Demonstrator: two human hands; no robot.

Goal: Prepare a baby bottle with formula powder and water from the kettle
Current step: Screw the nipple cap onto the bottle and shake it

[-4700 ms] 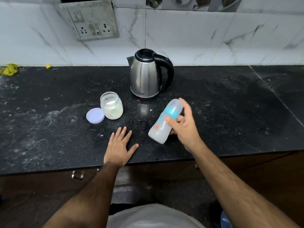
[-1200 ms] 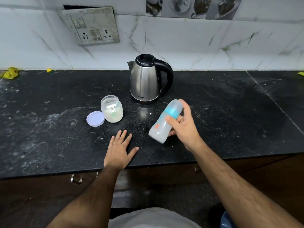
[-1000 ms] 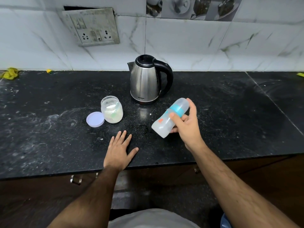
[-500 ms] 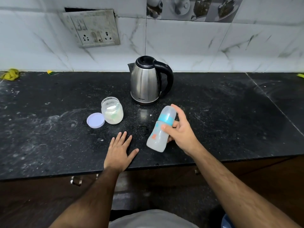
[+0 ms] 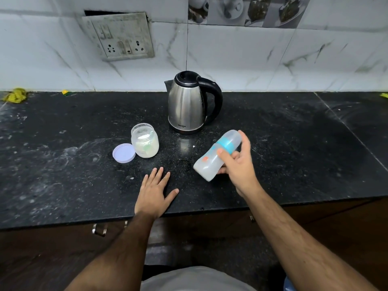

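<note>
Right hand (image 5: 237, 166) grips baby bottle (image 5: 217, 155) mid-body, thumb across the near side just below the blue collar, index finger stretched up along the capped top, other fingers curled under. Bottle held above the surface (image 5: 294, 143), tilted hard, cap end pointing up and away to the right, base down toward the left. Cloudy white content inside, clear cap on. Right forearm comes in from the lower right, wrist bent slightly toward the bottle.

Left hand (image 5: 154, 194) lies flat on the surface, palm down, fingers straight and close together, thumb spread out to the right; holds nothing. Left forearm runs straight up from the bottom edge, wrist over the surface's front edge.

Kettle (image 5: 190, 105) is the landmark: steel body, black lid and handle, handle facing right, standing upright toward the back of the surface. Bottle is in front of the kettle and a bit right, apart from it. Open glass jar (image 5: 144, 140) with white powder stands in front-left of the kettle, near it. Lilac lid (image 5: 123, 153) lies flat farther left of the kettle, touching or just beside the jar's left side. Left hand is in front of the kettle, nearer the person than the jar. Socket panel (image 5: 120, 35) on the wall up-left of the kettle.
</note>
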